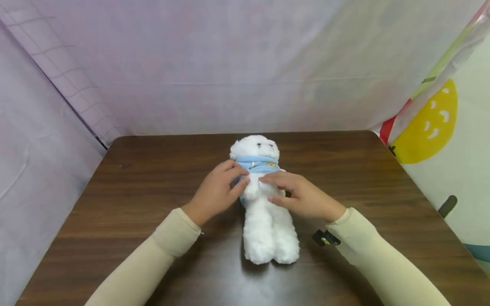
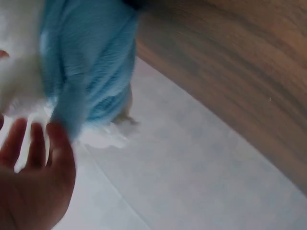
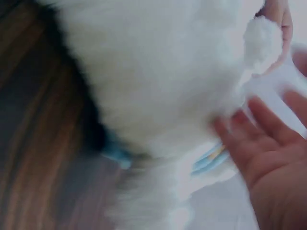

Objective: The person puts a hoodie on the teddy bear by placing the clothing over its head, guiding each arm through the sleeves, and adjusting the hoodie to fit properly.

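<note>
A white plush bear (image 1: 258, 225) lies on its back on the table, head toward the far edge and legs toward me. Round its neck is a light blue scarf (image 1: 254, 163), and more blue cloth (image 2: 93, 57) shows at its side in the left wrist view. My left hand (image 1: 220, 189) is at the bear's left-of-picture side, fingertips by the scarf and chest, fingers loosely bent. Over the other side of the chest hovers or rests my right hand (image 1: 302, 197), fingers spread and relaxed; contact cannot be told for certain. Neither hand visibly grips anything.
The dark brown wooden table (image 1: 153, 170) spreads around the bear. Behind it hangs a pale curtain (image 1: 229, 63), with another white cloth (image 1: 34, 127) at left. A small black buckle (image 1: 326, 238) hangs by the right sleeve. A yellow-patterned panel (image 1: 432, 123) stands at right.
</note>
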`<move>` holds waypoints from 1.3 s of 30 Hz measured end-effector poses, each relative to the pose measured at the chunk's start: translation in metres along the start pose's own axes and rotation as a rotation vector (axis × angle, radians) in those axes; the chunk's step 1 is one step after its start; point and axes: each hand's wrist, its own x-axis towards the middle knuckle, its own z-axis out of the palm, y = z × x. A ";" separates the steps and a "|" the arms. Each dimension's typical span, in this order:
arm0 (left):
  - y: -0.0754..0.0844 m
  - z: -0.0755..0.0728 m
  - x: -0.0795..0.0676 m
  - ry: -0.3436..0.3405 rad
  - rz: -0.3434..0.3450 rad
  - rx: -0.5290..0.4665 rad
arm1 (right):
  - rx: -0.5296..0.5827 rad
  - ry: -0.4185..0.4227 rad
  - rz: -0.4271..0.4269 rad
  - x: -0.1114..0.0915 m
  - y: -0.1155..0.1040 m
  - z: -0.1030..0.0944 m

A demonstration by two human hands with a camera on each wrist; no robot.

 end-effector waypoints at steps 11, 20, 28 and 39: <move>-0.008 -0.010 -0.023 -0.234 -0.028 -0.039 | 0.041 0.154 0.477 -0.014 0.029 -0.006; -0.016 -0.015 -0.036 -0.332 -0.062 -0.086 | 0.024 0.021 0.226 -0.016 0.022 0.001; -0.015 -0.005 -0.034 -0.305 -0.109 -0.044 | -0.163 -0.016 0.130 -0.006 0.018 0.008; -0.010 0.004 -0.020 -0.273 -0.192 0.025 | -0.197 -0.039 0.169 0.011 0.016 0.008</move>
